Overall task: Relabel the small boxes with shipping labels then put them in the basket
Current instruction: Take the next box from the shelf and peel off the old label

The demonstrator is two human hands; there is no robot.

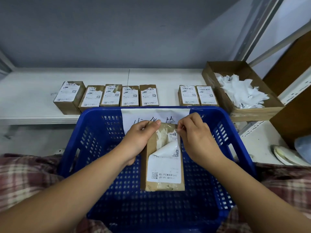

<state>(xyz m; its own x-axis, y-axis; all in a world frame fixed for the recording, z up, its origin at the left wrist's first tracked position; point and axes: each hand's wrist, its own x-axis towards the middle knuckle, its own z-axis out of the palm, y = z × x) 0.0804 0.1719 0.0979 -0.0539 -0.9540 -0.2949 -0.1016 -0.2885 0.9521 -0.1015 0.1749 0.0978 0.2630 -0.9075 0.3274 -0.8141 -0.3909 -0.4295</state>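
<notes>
Small box (151, 165) hangs above the blue basket (235, 132). The left hand (143, 140) grips its left edge, and the right hand (196, 137) pinches the half-peeled shipping label (165, 167) at the top right corner. Beyond, seven labelled boxes (130, 96) line a white shelf (33, 98), beside a carton (257, 110) of paper scraps (240, 91).

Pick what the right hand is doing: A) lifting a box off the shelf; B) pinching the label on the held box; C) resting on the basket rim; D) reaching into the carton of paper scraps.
B: the right hand pinches the half-peeled label at the top of the box that the left hand grips over the basket.
</notes>
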